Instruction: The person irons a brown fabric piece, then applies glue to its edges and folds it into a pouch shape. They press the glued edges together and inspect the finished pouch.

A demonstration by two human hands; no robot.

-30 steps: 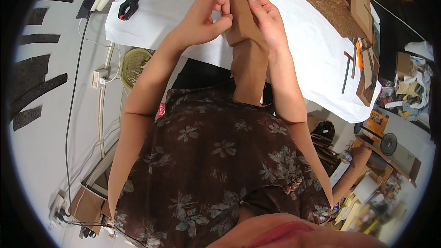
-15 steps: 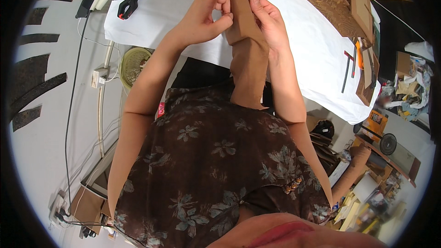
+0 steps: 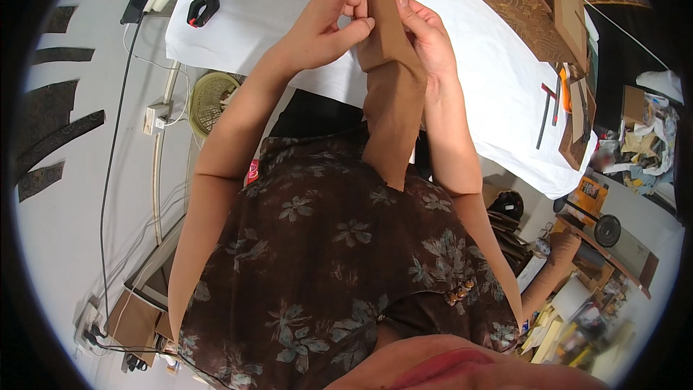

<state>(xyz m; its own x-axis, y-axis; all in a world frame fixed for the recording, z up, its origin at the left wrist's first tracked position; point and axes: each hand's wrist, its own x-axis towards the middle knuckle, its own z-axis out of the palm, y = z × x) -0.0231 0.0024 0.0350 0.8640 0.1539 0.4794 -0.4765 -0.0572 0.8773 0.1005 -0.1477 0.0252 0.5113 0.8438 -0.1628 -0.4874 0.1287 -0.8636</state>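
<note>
Between my hands, over the near edge of the white-covered table, a long strip of brown cloth or thin leather (image 3: pixel 393 101) is folded at its upper part and hangs down to my lap. My left hand (image 3: pixel 343 18) grips its left side, with the forefinger reaching over the top and the thumb pressed to the edge. On the opposite edge my right hand (image 3: pixel 424 27) pinches the strip, thumb on top and the other fingers partly hidden behind it. The strip's loose lower end narrows to a ragged point against my dark floral top.
Black spring clamps (image 3: pixel 211 1) lie at the table's far left. A green basket (image 3: pixel 211 103) stands below its left edge. On the right are a black T-shaped tool (image 3: pixel 546 114), an orange-handled cutter (image 3: pixel 565 90) and patterned brown sheets (image 3: pixel 516 14). Cables run down the left wall.
The strip's lower end has swung and now hangs lower, in a narrower point over my top. Both hands keep the same hold, shifted very slightly to the right.
</note>
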